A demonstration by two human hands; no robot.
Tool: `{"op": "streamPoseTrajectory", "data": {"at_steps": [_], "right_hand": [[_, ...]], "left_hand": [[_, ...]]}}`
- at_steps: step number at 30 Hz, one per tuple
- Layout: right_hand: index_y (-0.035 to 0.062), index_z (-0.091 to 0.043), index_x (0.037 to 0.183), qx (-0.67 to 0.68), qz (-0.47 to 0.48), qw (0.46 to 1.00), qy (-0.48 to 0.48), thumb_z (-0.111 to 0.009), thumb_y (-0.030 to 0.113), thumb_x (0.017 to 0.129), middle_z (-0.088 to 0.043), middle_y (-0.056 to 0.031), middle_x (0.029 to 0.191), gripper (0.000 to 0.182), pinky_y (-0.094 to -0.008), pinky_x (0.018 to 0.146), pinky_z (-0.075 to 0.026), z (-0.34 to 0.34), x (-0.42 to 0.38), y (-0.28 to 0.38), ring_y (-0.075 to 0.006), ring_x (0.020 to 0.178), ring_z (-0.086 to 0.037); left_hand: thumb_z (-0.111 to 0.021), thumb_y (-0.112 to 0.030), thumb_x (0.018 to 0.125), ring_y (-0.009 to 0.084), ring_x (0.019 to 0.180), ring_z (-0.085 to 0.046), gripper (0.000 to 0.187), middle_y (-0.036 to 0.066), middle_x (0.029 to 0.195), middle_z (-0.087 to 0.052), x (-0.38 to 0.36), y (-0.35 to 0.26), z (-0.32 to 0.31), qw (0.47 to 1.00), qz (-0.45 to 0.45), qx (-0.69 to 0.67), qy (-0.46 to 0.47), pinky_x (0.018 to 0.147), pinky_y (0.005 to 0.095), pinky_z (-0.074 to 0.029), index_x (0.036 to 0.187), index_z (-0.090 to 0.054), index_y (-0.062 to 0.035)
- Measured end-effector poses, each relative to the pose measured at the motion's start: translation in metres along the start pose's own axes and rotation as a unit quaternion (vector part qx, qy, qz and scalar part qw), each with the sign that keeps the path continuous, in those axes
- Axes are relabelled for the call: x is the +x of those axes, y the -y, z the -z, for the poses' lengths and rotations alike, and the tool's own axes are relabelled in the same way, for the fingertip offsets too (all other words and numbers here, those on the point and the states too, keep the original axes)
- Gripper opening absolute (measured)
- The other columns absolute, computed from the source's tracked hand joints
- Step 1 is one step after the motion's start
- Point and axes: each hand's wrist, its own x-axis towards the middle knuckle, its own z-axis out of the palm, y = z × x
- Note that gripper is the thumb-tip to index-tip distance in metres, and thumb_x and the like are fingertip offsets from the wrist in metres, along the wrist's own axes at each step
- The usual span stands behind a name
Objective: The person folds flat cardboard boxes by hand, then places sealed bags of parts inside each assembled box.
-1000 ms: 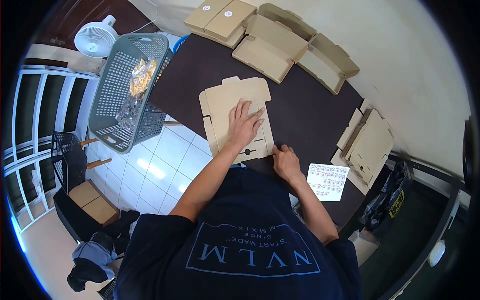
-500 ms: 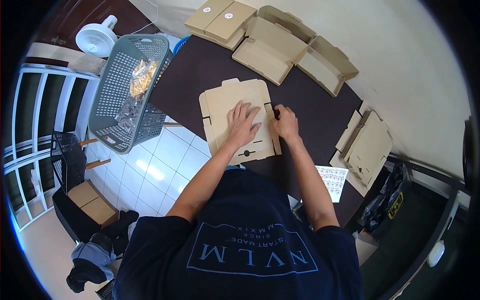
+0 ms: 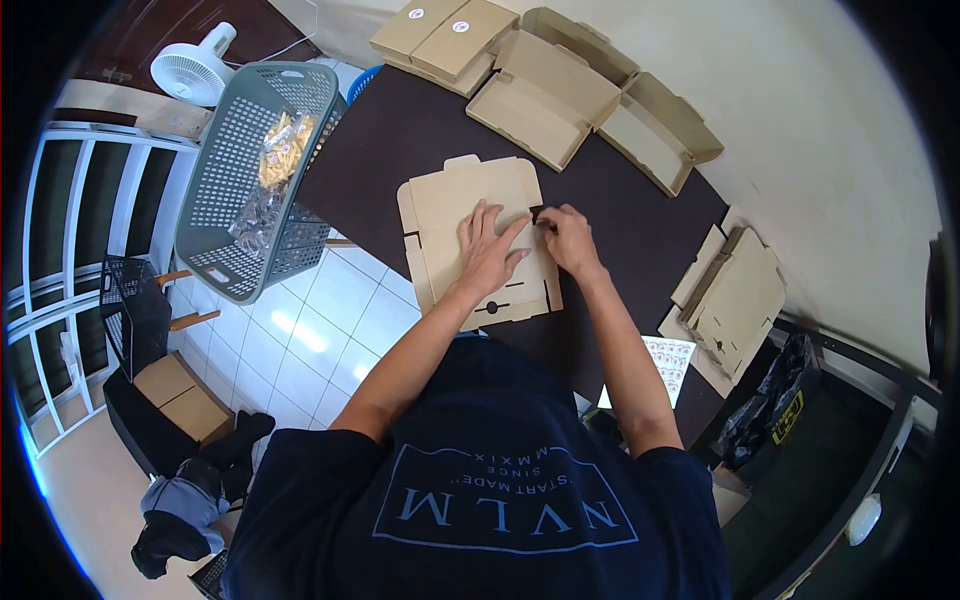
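A flat brown cardboard box blank (image 3: 440, 205) lies on the dark table in front of me, with slots and a round cut-out near its front edge. My left hand (image 3: 488, 247) rests on the middle of the blank, fingers spread. At the blank's right edge, my right hand (image 3: 569, 242) has its fingers curled and closed on the side flap near a dark slot. The curled fingers partly hide that flap.
Folded open boxes (image 3: 545, 95) and closed boxes with round stickers (image 3: 440, 35) line the table's back. More flat blanks (image 3: 735, 295) lie at the right, near a sticker sheet (image 3: 668, 362). A grey basket (image 3: 215, 190) holding bagged goods stands left.
My right hand has shifted slightly left and inward at the blank's right edge, its fingertips now at the side flap. The left hand stays nearly in place on the cardboard.
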Motion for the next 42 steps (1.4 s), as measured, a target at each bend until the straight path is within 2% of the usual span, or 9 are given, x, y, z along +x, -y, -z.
{"op": "streamPoseTrajectory", "data": {"at_steps": [9,22,27,30,32,35,38,39,42], "right_hand": [[0.0154,-0.062,0.130,-0.155,-0.088,0.982,0.059,-0.059,0.002,0.080,-0.057,-0.0186,0.114,0.051,-0.0477,0.084,-0.054,0.001,-0.039,0.031,-0.0395,0.103,-0.061],[0.0221,-0.063,0.130,-0.088,-0.108,0.988,0.069,-0.057,0.004,0.082,-0.058,-0.0187,0.109,0.052,-0.0478,0.087,-0.053,0.015,-0.030,0.009,-0.0392,0.100,-0.063],[0.0229,-0.049,0.142,-0.083,-0.106,0.989,0.067,-0.059,-0.004,0.079,-0.057,-0.0183,0.108,0.069,-0.0481,0.089,-0.051,0.021,-0.045,0.015,-0.0402,0.102,-0.061],[0.0204,-0.046,0.141,-0.023,-0.062,0.997,0.050,-0.062,-0.006,0.078,-0.056,-0.0180,0.110,0.070,-0.0482,0.087,-0.051,0.028,-0.075,0.011,-0.0404,0.102,-0.059],[0.0184,-0.049,0.137,-0.014,-0.070,0.997,0.038,-0.064,-0.005,0.078,-0.055,-0.0170,0.110,0.066,-0.0476,0.086,-0.050,0.023,-0.096,0.004,-0.0396,0.101,-0.059],[0.0157,-0.052,0.132,0.015,-0.068,0.997,0.028,-0.067,-0.002,0.078,-0.054,-0.0153,0.108,0.059,-0.0460,0.083,-0.050,0.024,-0.113,0.013,-0.0373,0.098,-0.059],[0.0144,-0.055,0.130,0.030,-0.021,0.999,0.023,-0.069,0.000,0.079,-0.055,-0.0137,0.103,0.055,-0.0442,0.078,-0.050,0.021,-0.111,0.012,-0.0351,0.092,-0.059],[0.0139,-0.056,0.129,0.027,0.015,0.999,0.023,-0.070,0.002,0.079,-0.056,-0.0131,0.100,0.053,-0.0434,0.076,-0.050,0.017,-0.111,0.010,-0.0343,0.088,-0.060],[0.0100,-0.059,0.120,0.098,-0.006,0.995,0.010,-0.071,0.005,0.081,-0.059,-0.0131,0.092,0.042,-0.0427,0.071,-0.050,0.009,-0.099,0.002,-0.0343,0.080,-0.061]], "left_hand": [[-0.061,-0.031,0.092,0.0464,0.145,-0.011,0.049,0.023,0.150,-0.029,-0.006,-0.003,-0.009,0.997,0.001,0.064,0.044,0.114,0.0599,-0.009,0.140,-0.052,-0.0324],[-0.052,-0.034,0.097,0.0510,0.143,-0.014,0.051,0.027,0.151,-0.027,0.000,-0.007,-0.010,0.983,-0.027,0.172,0.066,0.112,0.0639,-0.017,0.147,-0.042,-0.0322],[-0.055,-0.030,0.096,0.0499,0.143,-0.014,0.056,0.027,0.151,-0.028,0.002,-0.012,0.001,0.978,-0.017,0.172,0.115,0.110,0.0650,-0.020,0.149,-0.038,-0.0312],[-0.061,-0.022,0.091,0.0477,0.141,-0.022,0.061,0.027,0.145,-0.035,-0.008,-0.016,0.008,0.996,-0.017,0.075,0.050,0.111,0.0625,-0.022,0.148,-0.040,-0.0259],[-0.067,-0.016,0.084,0.0448,0.137,-0.030,0.058,0.024,0.136,-0.042,-0.014,-0.014,0.005,0.999,-0.022,-0.031,-0.032,0.112,0.0593,-0.024,0.139,-0.050,-0.0180],[-0.070,-0.015,0.081,0.0428,0.135,-0.033,0.047,0.021,0.130,-0.045,-0.029,-0.009,0.001,0.995,-0.061,-0.071,0.020,0.114,0.0536,-0.025,0.127,-0.057,-0.0133],[-0.070,-0.017,0.081,0.0408,0.136,-0.032,0.041,0.018,0.131,-0.045,-0.034,-0.008,0.003,0.994,-0.102,-0.034,0.022,0.114,0.0546,-0.024,0.120,-0.061,-0.0103],[-0.070,-0.017,0.081,0.0408,0.136,-0.032,0.041,0.018,0.131,-0.045,-0.037,-0.008,0.004,0.994,-0.100,-0.034,0.025,0.114,0.0546,-0.024,0.120,-0.061,-0.0103],[-0.071,-0.018,0.081,0.0409,0.136,-0.032,0.043,0.018,0.131,-0.045,-0.034,-0.005,0.005,0.993,-0.108,-0.026,0.037,0.115,0.0550,-0.023,0.122,-0.060,-0.0115]]}}
